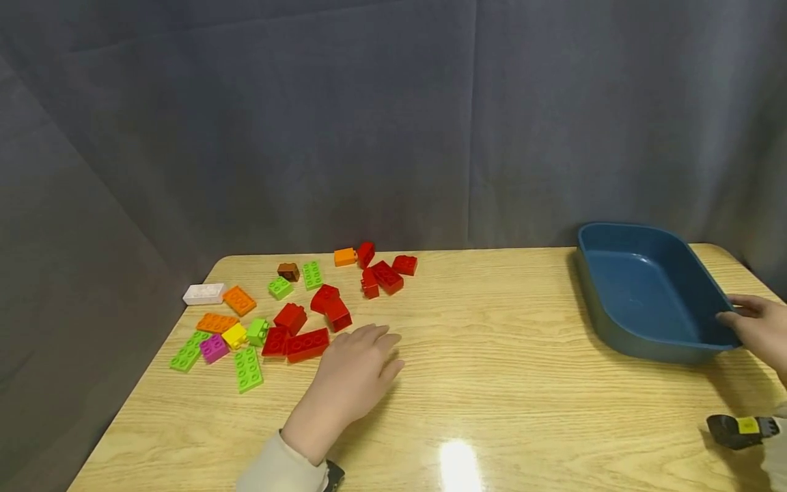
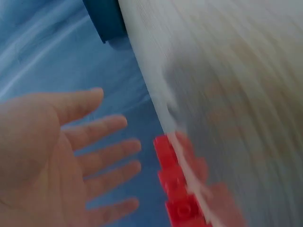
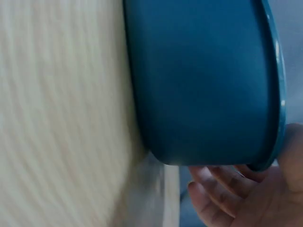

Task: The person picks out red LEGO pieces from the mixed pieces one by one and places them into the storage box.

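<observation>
Left hand spread flat near studded red bricks — right hand grips glossy blue tub rim.

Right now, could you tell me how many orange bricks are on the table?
3: one at the far edge beside the red bricks, one next to the white brick, one above the yellow brick. None seems hidden.
</observation>
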### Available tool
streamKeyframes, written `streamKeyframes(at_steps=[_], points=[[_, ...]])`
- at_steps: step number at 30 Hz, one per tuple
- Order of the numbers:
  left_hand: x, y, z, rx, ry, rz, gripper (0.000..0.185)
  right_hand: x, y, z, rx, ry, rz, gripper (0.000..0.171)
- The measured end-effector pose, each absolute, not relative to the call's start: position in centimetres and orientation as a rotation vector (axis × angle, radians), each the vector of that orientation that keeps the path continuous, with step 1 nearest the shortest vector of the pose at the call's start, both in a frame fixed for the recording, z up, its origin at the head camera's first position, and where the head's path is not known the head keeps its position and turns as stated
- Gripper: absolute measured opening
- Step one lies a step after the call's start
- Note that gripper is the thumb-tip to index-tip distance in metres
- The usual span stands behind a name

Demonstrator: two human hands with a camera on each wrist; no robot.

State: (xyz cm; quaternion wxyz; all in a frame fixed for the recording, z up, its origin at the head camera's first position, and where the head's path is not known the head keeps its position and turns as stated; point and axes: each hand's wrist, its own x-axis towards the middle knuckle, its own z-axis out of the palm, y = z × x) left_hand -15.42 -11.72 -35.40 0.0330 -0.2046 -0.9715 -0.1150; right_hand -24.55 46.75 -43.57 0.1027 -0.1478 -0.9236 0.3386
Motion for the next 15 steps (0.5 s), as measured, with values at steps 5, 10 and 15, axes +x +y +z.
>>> streamKeyframes(at_steps=[5,10,15], points=[[-15.2,-13.7,-35.0,-0.656,-2.963,-0.441,0.037,-23.9,46.2,-43.9,-0.458,-2.704,1.127,0.059],[-15.4,-15.3,-34.4,-0.579,-2.942,-0.470,0.036,-21.8,44.0,-42.3,-0.363,-2.602,1.463,0.064],[-15.7,-16.7,-33.6,-0.505,-2.963,-0.508,0.040,-20.1,40.4,-40.2,-0.286,-2.608,1.590,0.071]])
